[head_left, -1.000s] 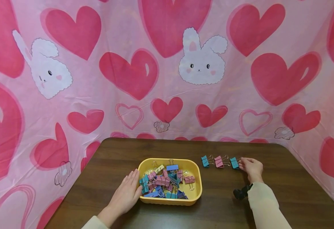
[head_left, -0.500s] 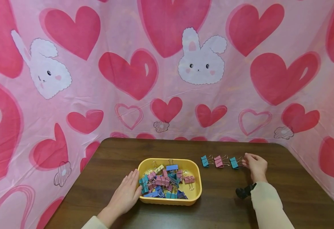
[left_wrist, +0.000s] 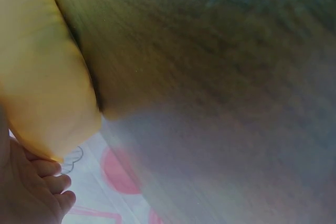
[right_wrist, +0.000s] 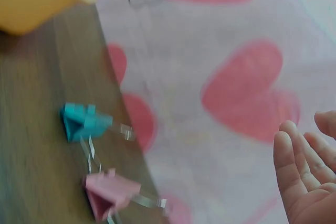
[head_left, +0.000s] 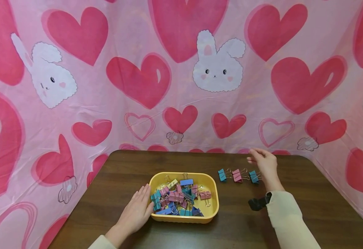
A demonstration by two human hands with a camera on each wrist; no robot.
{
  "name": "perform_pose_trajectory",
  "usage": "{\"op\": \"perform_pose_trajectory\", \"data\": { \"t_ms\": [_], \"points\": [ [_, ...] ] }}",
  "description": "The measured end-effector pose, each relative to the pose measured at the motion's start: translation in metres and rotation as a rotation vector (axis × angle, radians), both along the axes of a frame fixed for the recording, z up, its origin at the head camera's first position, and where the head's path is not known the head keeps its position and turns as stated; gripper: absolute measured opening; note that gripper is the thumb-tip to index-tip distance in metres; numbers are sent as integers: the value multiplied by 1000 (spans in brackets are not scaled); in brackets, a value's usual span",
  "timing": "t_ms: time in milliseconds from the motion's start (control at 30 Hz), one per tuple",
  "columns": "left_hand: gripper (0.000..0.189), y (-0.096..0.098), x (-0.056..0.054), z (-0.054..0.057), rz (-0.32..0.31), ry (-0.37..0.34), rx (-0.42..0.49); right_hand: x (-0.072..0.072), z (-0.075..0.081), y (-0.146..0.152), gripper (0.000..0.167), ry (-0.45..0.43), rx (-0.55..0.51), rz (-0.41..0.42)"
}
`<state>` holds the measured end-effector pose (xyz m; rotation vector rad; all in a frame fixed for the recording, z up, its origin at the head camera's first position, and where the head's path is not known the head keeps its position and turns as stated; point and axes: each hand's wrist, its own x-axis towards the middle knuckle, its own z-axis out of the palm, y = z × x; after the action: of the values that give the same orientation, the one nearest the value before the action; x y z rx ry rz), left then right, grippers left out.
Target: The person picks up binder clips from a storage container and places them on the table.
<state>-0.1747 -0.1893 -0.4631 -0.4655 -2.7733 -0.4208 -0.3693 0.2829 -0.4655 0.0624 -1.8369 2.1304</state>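
My left hand (head_left: 135,209) lies with straight fingers along the left wall of a yellow plastic bin (head_left: 189,219). In the left wrist view, its fingers (left_wrist: 44,184) show beside the bin's end. Inside the bin is a heap of teal, pink, blue and yellow binder clips (head_left: 176,197). To its right, a teal binder clip (head_left: 222,175), a pink binder clip (head_left: 237,175) and a second teal binder clip (head_left: 254,177) stand in a row. My right hand (head_left: 266,167) is raised over the row's right end, holding nothing, fingers extended; it partly covers the last clip's handles.
The dark wooden table (head_left: 231,231) ends at a rounded back edge. Behind it hangs a pink cloth (head_left: 181,93) printed with hearts and rabbits. A black wrist strap mount (head_left: 259,203) sits on my right wrist, close to the tabletop in view.
My right hand has drawn away from the rightmost teal clip, first to the right, then up and leftward above the row. The left hand and the clips have stayed put.
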Motion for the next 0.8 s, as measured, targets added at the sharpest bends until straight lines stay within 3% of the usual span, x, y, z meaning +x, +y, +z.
{"op": "perform_pose_trajectory", "data": {
  "t_ms": [133, 233, 300, 367, 467, 600, 800],
  "points": [
    [55, -1, 0, -1, -2, -6, 6, 40, 53, -46, 31, 30, 49, 100],
    [56, -1, 1, -1, 2, -19, 2, 65, 82, -80, 35, 26, 161, 97],
    [56, -1, 1, -1, 3, -22, -3, 62, 77, -89, 33, 53, 166, 150],
    [56, -1, 1, -1, 3, -20, -7, 49, 59, -92, 29, 128, 135, 237],
    [55, -1, 1, 0, 2, -15, -8, 51, 56, -106, 29, 143, 163, 300],
    [55, 0, 1, 1, 5, -16, -4, 85, 87, -141, 37, 27, 305, 256],
    [55, 0, 1, 1, 11, -28, -7, 108, 87, -176, 24, 19, 334, 374]
  ]
}}
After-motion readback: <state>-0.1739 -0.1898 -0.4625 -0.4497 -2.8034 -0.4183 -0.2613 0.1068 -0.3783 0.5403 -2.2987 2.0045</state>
